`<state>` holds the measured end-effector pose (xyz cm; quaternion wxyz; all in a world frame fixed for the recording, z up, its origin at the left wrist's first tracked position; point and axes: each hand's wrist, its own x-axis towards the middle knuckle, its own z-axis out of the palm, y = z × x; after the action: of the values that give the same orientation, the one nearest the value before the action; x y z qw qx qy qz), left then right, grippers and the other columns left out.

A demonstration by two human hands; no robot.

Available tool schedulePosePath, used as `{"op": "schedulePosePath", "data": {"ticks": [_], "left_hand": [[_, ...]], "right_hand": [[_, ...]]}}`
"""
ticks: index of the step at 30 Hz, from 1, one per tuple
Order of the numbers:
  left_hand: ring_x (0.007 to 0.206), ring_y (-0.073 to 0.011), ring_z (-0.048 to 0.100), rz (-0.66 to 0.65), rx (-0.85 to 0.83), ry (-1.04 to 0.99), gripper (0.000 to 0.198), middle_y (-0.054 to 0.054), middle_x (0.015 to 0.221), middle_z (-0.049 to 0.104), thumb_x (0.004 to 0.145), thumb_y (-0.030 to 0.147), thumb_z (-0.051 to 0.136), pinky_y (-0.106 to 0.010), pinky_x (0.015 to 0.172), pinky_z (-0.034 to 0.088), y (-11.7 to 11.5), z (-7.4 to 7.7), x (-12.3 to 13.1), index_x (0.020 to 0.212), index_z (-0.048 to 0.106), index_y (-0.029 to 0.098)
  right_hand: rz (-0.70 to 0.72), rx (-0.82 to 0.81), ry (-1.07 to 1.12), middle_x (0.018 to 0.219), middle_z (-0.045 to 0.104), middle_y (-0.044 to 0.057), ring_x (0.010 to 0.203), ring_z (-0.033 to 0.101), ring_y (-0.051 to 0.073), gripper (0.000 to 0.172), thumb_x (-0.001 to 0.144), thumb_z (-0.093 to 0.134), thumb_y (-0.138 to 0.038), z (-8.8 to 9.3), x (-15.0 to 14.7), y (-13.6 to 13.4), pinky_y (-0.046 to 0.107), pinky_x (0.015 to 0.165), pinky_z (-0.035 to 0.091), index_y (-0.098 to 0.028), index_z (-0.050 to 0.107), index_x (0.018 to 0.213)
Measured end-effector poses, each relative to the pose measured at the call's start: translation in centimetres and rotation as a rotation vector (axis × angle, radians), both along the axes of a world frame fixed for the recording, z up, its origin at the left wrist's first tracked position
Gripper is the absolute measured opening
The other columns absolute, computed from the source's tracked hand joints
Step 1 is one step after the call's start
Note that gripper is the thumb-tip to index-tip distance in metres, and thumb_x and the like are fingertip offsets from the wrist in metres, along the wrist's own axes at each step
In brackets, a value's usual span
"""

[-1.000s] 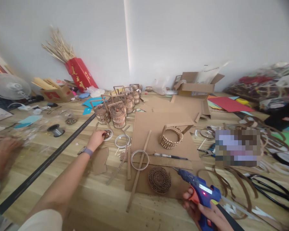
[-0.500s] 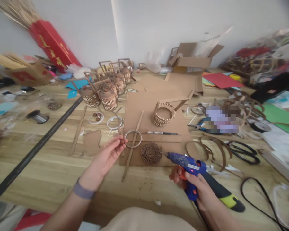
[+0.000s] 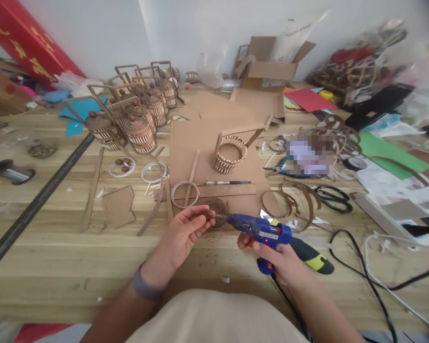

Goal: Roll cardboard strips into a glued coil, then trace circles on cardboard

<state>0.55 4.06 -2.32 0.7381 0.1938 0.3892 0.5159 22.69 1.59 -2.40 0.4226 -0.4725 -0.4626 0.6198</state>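
Observation:
Between the thumb and fingers of my left hand (image 3: 184, 233) is a small round brown bead (image 3: 209, 215). My right hand (image 3: 271, 255) grips a blue hot glue gun (image 3: 259, 228), a finger at its orange trigger. The gun's nozzle points left at the bead; whether they touch I cannot tell. Just behind them lies a coiled brown cardboard disc (image 3: 216, 206), partly covered by my left fingers. A pale ring (image 3: 185, 194) rests beyond my left hand. Farther back, a small slatted basket with a handle (image 3: 230, 155) stands on the cardboard sheet (image 3: 184, 138).
Several lidded slatted baskets (image 3: 139, 133) stand at the back left. Brown beads (image 3: 123, 164) sit inside a white ring. A pen (image 3: 228, 182) lies on the cardboard. To the right are black scissors (image 3: 332, 197), curled brown strips (image 3: 303, 205), a black-and-yellow tool (image 3: 312, 257) and cables (image 3: 361, 257).
My left hand has brought the bead rightward, from beside the pale ring to the glue gun's nozzle, in front of the coiled disc. The gun stays in my right hand. The view has shifted.

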Motion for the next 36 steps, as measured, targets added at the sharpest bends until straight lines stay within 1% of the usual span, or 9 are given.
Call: {"op": "schedulePosePath", "data": {"ticks": [3,7,11,15,19,21,27,36], "left_hand": [[0.071,-0.0104,0.071,0.005,0.023,-0.001,0.027,-0.002,0.085,0.078,0.062,0.018,0.09,-0.019,0.07,0.057,-0.2,0.2,0.1,0.086,0.077,0.016],[0.075,-0.0108,0.07,0.018,0.033,0.004,0.027,-0.002,0.086,0.078,0.062,0.019,0.09,-0.021,0.075,0.056,-0.3,0.2,-0.2,0.084,0.076,0.017],[0.076,-0.0113,0.07,0.02,0.011,0.002,0.026,-0.002,0.085,0.078,0.064,0.022,0.09,-0.022,0.077,0.056,-0.5,0.1,-0.4,0.085,0.075,0.017],[0.075,-0.0107,0.07,0.017,-0.005,0.004,0.025,-0.001,0.085,0.078,0.064,0.022,0.09,-0.021,0.076,0.056,-0.6,0.0,-0.4,0.084,0.075,0.017],[0.074,-0.0104,0.069,0.016,-0.01,0.004,0.026,-0.001,0.085,0.078,0.063,0.021,0.09,-0.021,0.076,0.056,-0.6,0.0,-0.3,0.082,0.074,0.017],[0.075,-0.0107,0.069,0.018,-0.011,0.002,0.025,-0.002,0.085,0.078,0.063,0.021,0.09,-0.021,0.076,0.056,-0.7,0.0,-0.3,0.082,0.074,0.017],[0.077,-0.0116,0.069,0.021,0.0,-0.003,0.025,-0.002,0.085,0.078,0.063,0.02,0.089,-0.023,0.078,0.056,-0.7,-0.1,-0.3,0.082,0.073,0.016],[0.076,-0.0111,0.07,0.027,0.011,0.005,0.027,-0.001,0.084,0.077,0.061,0.023,0.092,-0.022,0.077,0.056,-0.8,-0.1,-0.2,0.08,0.074,0.017]], "right_hand": [[0.016,0.038,-0.04,0.075,0.07,0.006,0.076,0.062,0.023,0.035,0.077,0.075,-0.056,1.0,-0.7,-0.1,0.034,0.074,0.049,-0.021,0.073,0.072],[-0.015,0.067,-0.178,0.073,0.068,0.007,0.072,0.06,0.022,0.038,0.08,0.071,-0.058,1.5,-1.0,-0.4,0.033,0.067,0.05,-0.021,0.073,0.07],[0.029,0.051,-0.261,0.074,0.07,0.007,0.071,0.061,0.022,0.037,0.081,0.069,-0.058,1.2,-0.4,-0.7,0.031,0.061,0.05,-0.022,0.074,0.071],[0.034,0.017,-0.317,0.074,0.069,0.006,0.069,0.06,0.021,0.037,0.08,0.071,-0.058,0.5,0.2,-1.1,0.03,0.059,0.051,-0.022,0.073,0.072],[0.053,0.049,-0.362,0.072,0.067,0.005,0.067,0.058,0.02,0.037,0.081,0.07,-0.057,0.1,0.3,-1.3,0.03,0.06,0.051,-0.022,0.071,0.072],[0.052,0.068,-0.362,0.071,0.066,0.004,0.067,0.057,0.019,0.037,0.081,0.07,-0.057,0.0,0.2,-1.3,0.031,0.061,0.051,-0.022,0.07,0.071],[0.068,0.08,-0.374,0.07,0.065,0.003,0.065,0.057,0.019,0.036,0.081,0.07,-0.056,0.0,0.2,-1.3,0.03,0.058,0.05,-0.022,0.069,0.069],[0.104,0.101,-0.439,0.068,0.062,0.003,0.062,0.057,0.018,0.04,0.086,0.064,-0.058,-0.1,0.2,-1.4,0.028,0.055,0.05,-0.021,0.064,0.072]]}}
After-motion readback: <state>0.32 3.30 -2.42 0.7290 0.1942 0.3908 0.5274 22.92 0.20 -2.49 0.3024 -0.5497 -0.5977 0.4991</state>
